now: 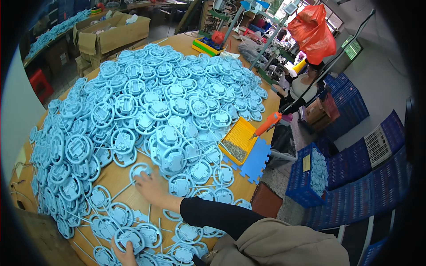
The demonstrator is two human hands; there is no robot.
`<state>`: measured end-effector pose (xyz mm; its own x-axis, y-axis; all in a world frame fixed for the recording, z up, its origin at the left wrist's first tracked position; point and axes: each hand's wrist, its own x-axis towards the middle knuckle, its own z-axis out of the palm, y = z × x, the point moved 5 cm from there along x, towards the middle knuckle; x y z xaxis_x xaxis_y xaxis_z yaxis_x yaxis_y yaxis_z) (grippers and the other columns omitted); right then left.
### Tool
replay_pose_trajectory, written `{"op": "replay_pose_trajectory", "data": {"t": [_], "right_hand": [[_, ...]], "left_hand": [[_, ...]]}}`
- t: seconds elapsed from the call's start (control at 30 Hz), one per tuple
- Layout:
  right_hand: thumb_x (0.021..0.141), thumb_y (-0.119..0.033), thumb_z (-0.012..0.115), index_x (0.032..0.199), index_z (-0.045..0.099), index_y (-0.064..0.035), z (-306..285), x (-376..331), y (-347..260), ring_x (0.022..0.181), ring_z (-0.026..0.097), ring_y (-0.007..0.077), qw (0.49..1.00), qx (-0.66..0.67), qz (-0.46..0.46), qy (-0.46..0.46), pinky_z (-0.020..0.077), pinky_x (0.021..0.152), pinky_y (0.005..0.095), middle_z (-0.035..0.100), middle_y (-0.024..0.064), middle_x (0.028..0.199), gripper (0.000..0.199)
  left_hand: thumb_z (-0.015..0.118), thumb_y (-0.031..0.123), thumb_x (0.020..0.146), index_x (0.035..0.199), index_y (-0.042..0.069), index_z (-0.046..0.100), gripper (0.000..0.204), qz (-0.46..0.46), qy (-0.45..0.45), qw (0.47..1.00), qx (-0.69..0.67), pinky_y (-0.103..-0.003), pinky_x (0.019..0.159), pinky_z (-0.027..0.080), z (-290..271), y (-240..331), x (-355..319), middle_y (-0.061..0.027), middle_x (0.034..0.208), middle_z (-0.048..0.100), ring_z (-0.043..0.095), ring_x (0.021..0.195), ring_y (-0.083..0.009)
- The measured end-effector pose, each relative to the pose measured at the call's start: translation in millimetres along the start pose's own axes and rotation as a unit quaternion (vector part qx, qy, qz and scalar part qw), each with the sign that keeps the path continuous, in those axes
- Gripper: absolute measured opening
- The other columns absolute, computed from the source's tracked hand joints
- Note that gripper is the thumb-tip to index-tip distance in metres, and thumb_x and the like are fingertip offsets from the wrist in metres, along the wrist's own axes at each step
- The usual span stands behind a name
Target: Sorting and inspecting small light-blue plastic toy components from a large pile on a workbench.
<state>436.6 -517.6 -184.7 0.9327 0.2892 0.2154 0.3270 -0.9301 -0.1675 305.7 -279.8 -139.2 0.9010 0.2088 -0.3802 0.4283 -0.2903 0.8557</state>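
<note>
Right hand (151,186): reaches forward over the counter (120,177), palm down; fingers (138,176) spread flat and touching a light-blue ring-shaped plastic part (140,169) at the near edge of the heap. No closed grasp visible.
Left hand (126,255): at the lower edge, partly cut off; fingers curled over the rim of another blue part (128,237). Whether it is gripped or only touched, I cannot tell.
Heap of blue parts (155,102): round moulded pieces with thin sprue rods, piled across most of the counter, thinner near the person.
Yellow tray (239,138): at the counter's right edge, small metal pieces in its near corner.
Orange-handled tool (268,124): hangs just above the tray.
Blue foam mat (256,160): under the tray, overhanging the edge.
Blue crate (308,175): on the floor to the right, holding more parts.
</note>
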Motion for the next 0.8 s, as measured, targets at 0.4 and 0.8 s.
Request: {"op": "replay_pose_trajectory", "data": {"t": [0.4, 0.8], "right_hand": [[0.068, -0.014, 0.057, 0.08, 0.062, -0.0023, 53, -47, -75, 0.081, 0.058, 0.0316, 0.984, 0.166, -0.034, -0.057, 0.0461, 0.07, 0.043, 0.059, 0.0151, 0.081, 0.018], [0.074, -0.011, 0.068, 0.089, 0.056, -0.0041, -4, -42, -9, 0.074, 0.06, 0.0242, 0.93, 0.327, 0.118, -0.116, 0.0474, 0.064, 0.0359, 0.058, 0.0113, 0.078, 0.02]], "left_hand": [[0.064, 0.018, 0.072, 0.121, -0.003, 0.049, 0.055, 0.215, 0.084, 0.933, 0.277, -0.05, 0.101, 0.03, 12, -5, -8, -0.0291, 0.122, 0.045, 0.038, 0.116, -0.0459], [0.069, 0.011, 0.072, 0.109, 0.0, 0.06, 0.04, 0.267, 0.108, 0.927, 0.24, -0.041, 0.086, 0.041, 23, 46, 2, -0.0193, 0.105, 0.055, 0.051, 0.1, -0.0352]]}}
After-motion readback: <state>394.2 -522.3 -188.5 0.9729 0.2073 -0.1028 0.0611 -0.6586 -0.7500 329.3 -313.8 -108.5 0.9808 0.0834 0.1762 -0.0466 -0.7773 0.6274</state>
